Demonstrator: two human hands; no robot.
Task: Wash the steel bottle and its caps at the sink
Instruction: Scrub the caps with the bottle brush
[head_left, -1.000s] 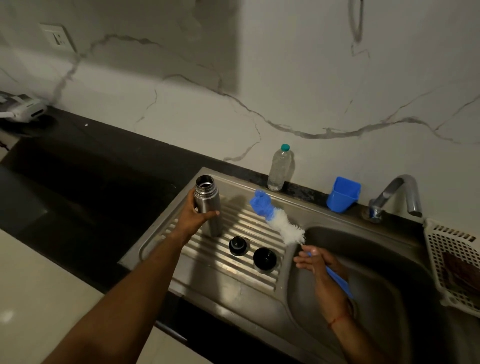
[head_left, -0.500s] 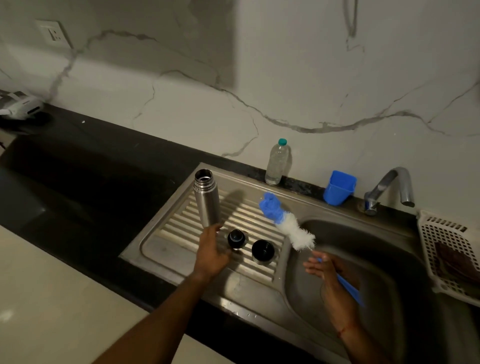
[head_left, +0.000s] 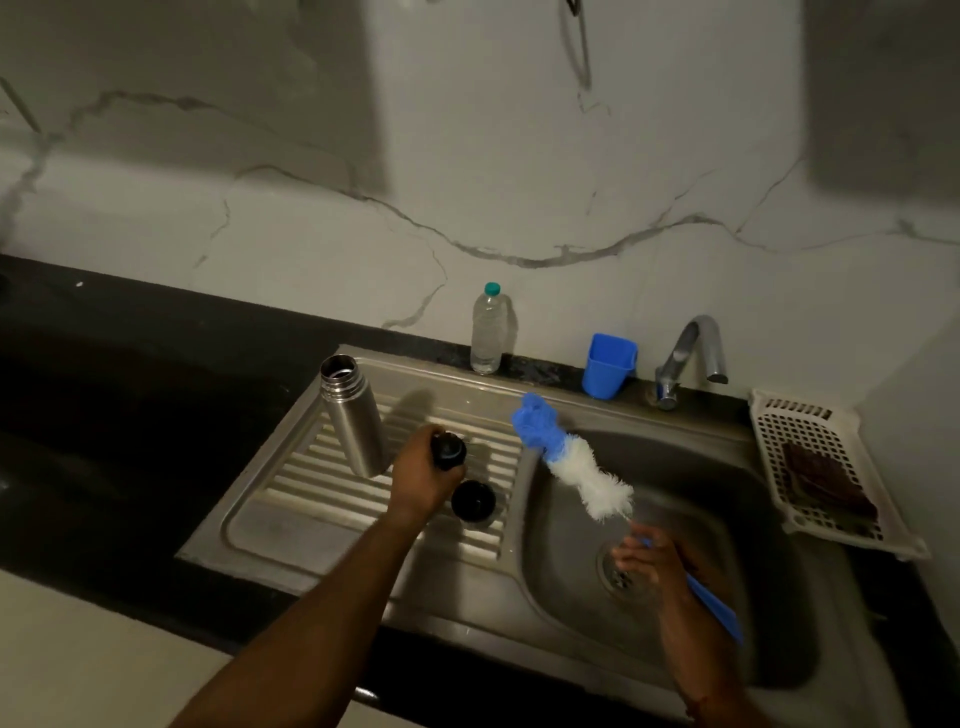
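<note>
The open steel bottle (head_left: 352, 415) stands upright on the ribbed drainboard (head_left: 311, 499), free of both hands. My left hand (head_left: 423, 478) is closed around the small black inner cap (head_left: 448, 451), just right of the bottle. The wider black outer cap (head_left: 472, 500) sits on the drainboard beside that hand. My right hand (head_left: 652, 558) grips the blue handle of a bottle brush (head_left: 576, 467) over the sink basin (head_left: 701, 488); its white and blue bristles point up and left.
A clear plastic water bottle (head_left: 488, 332) and a blue cup (head_left: 609, 365) stand on the sink's back ledge. The tap (head_left: 691, 353) is at the back right. A white slotted basket (head_left: 821, 462) holding a dark scrubber sits to the right. Black counter lies left.
My left hand let go of the steel bottle, moved right and closed on the small black cap. The brush and right hand shifted slightly over the basin.
</note>
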